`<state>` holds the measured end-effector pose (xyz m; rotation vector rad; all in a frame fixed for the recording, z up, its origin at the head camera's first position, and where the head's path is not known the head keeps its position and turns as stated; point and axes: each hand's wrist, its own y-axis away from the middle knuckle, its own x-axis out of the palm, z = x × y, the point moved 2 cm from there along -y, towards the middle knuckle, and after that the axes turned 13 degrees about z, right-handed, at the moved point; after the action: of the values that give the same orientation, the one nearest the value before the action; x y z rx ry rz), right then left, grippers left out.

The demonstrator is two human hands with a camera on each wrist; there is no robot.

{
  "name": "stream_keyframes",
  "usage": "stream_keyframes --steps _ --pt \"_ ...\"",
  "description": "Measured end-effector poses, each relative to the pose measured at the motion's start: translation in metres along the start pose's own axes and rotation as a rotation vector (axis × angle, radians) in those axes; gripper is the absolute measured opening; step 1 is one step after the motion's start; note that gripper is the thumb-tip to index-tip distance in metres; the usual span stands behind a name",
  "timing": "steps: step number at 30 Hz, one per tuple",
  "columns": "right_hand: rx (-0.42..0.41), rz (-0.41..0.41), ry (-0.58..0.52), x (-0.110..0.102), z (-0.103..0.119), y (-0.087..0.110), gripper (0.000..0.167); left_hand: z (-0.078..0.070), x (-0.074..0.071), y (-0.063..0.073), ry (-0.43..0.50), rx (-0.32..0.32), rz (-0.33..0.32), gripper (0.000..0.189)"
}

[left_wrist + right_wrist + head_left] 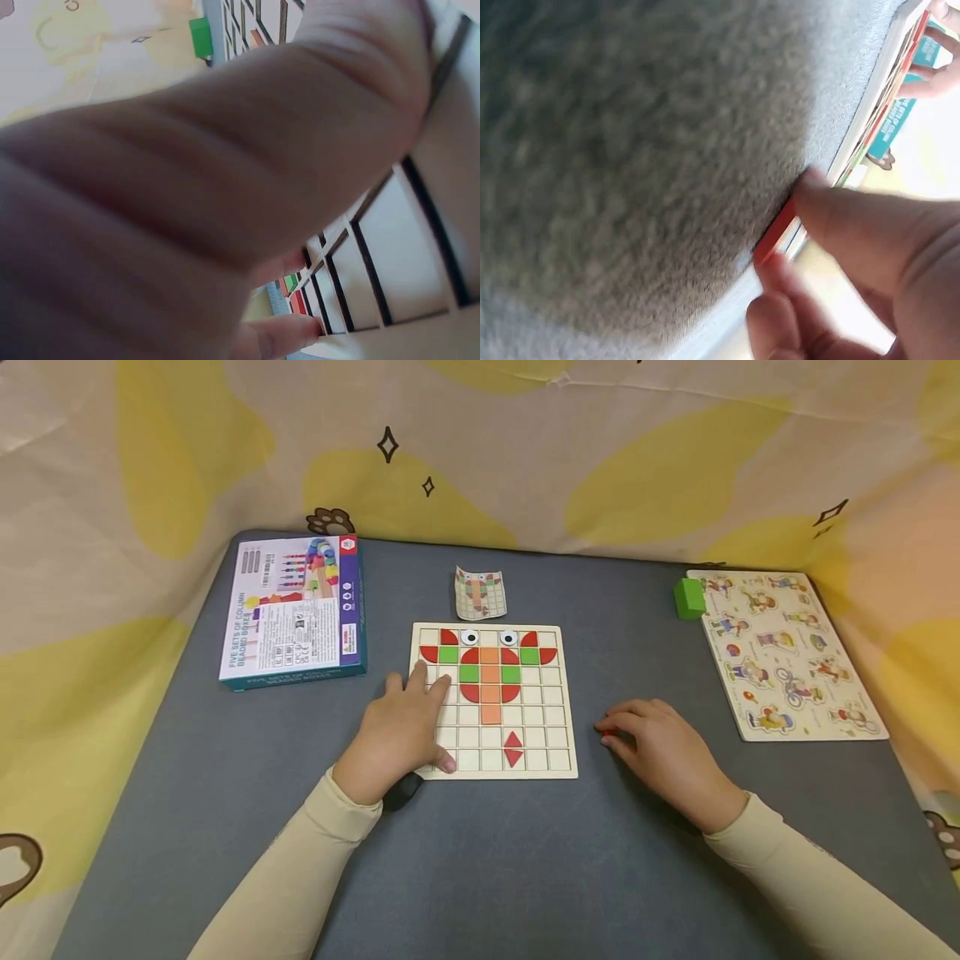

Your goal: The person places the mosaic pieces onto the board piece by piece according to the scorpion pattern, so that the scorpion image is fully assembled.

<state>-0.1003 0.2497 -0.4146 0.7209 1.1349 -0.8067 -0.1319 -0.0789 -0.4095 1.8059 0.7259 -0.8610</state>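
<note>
Right hand (663, 747) lay on the grey desk (525, 860), just right of the wooden grid board (558, 727). Its thumb and fingers (840, 217) pinched a thin red piece (775, 229) flat against the desk surface; from the head view the piece (607, 731) showed only as a red sliver at the fingertips, off the board. Left hand (405, 727) rested flat, fingers relaxed, on the board's left columns, grasping nothing. Red, green and orange tiles (489, 670) filled the board's upper rows.
</note>
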Motion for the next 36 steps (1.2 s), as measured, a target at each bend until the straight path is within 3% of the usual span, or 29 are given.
stream_keyframes --steps 5,11,18,21,25,30,36 --pt "0.022 -0.012 -0.042 -0.003 0.000 -0.002 0.018 0.001 0.001 0.000 -0.002 0.003 -0.001 0.124" --pt "0.012 0.057 -0.105 -0.008 0.010 -0.018 0.019 0.003 0.002 -0.001 0.001 -0.003 -0.004 0.124" --pt "-0.194 0.096 -0.141 -0.006 0.064 -0.055 0.016 0.002 -0.001 0.001 -0.001 -0.001 -0.002 0.124" --pt "-0.257 0.118 -0.117 -0.001 0.084 -0.070 0.014 0.001 -0.002 0.001 -0.003 -0.003 -0.002 0.123" --pt "-0.263 0.136 -0.085 0.006 0.095 -0.079 0.012 0.000 -0.001 0.001 -0.011 -0.002 -0.003 0.123" --pt "-0.243 0.116 -0.026 0.009 0.094 -0.077 0.019 0.000 0.001 -0.001 -0.028 0.005 -0.010 0.124" --pt "-0.278 0.136 0.098 0.011 0.090 -0.069 0.027 0.000 0.001 0.000 -0.019 -0.001 -0.006 0.124"
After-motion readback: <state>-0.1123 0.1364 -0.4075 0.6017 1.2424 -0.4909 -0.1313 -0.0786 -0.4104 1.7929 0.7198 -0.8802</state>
